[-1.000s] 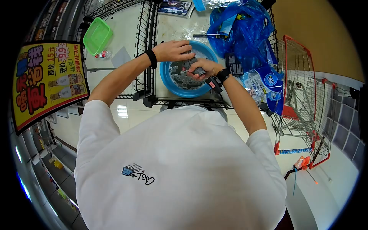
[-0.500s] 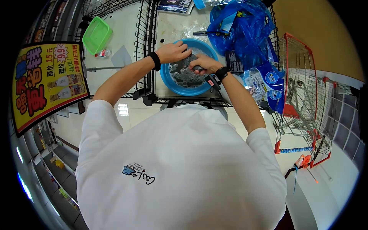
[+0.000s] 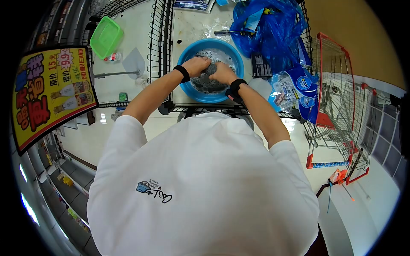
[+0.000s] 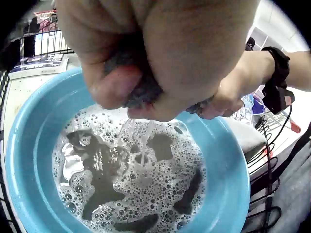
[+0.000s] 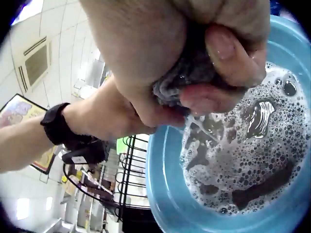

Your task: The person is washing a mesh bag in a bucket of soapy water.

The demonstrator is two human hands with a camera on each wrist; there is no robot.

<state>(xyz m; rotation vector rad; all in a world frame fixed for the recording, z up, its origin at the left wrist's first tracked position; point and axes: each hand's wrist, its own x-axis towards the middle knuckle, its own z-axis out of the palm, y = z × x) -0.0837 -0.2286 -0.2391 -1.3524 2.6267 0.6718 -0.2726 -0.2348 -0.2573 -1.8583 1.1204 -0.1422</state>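
Both hands grip a wet, dark grey cloth (image 3: 209, 69) above a round blue basin (image 3: 209, 99). My left hand (image 3: 196, 66) has its fingers curled round one end, and my right hand (image 3: 224, 73) clutches the other, close beside it. Bunched tight, the cloth (image 4: 146, 93) shows between the left fingers in the left wrist view, with thin streams of water falling below. In the right wrist view, more of the cloth (image 5: 177, 80) pokes out of the right fist. Grey, foamy water (image 4: 141, 179) lies in the basin, covered in bubbles.
Right of the basin are a blue plastic bag (image 3: 273, 38), a dark box (image 3: 260, 66) and a blue-and-clear package (image 3: 294, 91). Behind it lies a dark-handled tool (image 3: 222, 33). Black wire racks (image 3: 160, 42) edge the counter. A green basket (image 3: 106, 38) stands left.
My hands have come lower and closer together, bunching the cloth between them. The left hand has moved down and slightly left from the basin's far rim.
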